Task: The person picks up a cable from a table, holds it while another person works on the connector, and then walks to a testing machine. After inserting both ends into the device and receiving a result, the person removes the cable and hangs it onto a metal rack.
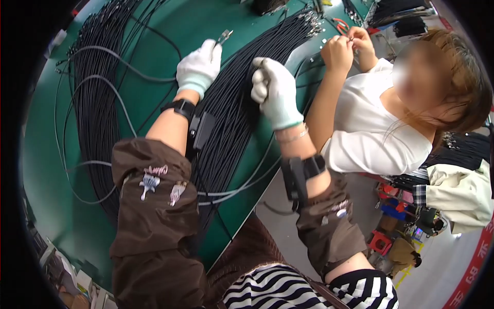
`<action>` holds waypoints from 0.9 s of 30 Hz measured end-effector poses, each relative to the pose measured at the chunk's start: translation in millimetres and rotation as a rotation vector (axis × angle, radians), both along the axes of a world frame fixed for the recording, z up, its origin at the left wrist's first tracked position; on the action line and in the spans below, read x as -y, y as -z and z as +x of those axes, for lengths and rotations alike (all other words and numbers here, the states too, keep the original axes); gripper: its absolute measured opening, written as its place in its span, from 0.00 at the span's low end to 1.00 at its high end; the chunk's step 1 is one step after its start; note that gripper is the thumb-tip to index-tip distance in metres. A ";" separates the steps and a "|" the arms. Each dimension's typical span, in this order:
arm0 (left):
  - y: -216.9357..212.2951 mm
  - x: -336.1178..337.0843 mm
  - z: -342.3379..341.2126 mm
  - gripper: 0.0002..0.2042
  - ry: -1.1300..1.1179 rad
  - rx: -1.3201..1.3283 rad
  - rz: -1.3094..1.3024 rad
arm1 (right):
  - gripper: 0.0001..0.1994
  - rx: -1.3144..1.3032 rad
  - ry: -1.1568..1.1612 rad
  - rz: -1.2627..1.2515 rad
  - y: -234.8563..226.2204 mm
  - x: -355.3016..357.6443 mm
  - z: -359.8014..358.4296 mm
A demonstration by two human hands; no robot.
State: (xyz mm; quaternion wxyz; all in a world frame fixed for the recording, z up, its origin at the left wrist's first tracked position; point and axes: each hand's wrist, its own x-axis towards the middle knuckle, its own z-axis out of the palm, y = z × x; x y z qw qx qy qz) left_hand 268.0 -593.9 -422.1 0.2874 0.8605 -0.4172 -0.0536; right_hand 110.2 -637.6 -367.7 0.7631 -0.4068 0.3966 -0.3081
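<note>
My left hand point(199, 64), in a white knit glove, pinches a cable end with a small metal connector point(225, 37) sticking out past the fingertips. A grey cable point(128, 69) loops in from the left toward that wrist. My right hand point(278, 92), gloved too, hovers over the right edge of a thick bundle of black cables point(242, 92) with its fingers curled closed. Whatever those fingers hold, if anything, is hidden. A second long bundle of black cables point(98, 113) lies left of my left arm.
The green table point(46, 154) bears both bundles and loose grey loops. On the right, close by, a co-worker in a white top point(370, 113) handles something small with both hands. Orange-handled pliers point(340, 24) lie near those hands. More black cables point(465, 154) hang behind the co-worker.
</note>
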 end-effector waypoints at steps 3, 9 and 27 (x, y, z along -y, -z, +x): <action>-1.4 0.0 -3.6 0.14 0.009 -0.002 -0.029 | 0.13 0.168 -0.059 -0.020 -16.5 -7.5 -3.9; -2.4 0.6 -2.0 0.14 0.013 0.035 -0.001 | 0.15 0.245 -0.122 0.171 -8.9 -16.5 0.3; -1.4 1.7 -2.3 0.14 0.016 0.081 0.066 | 0.20 0.115 -0.183 0.504 31.5 10.1 -5.1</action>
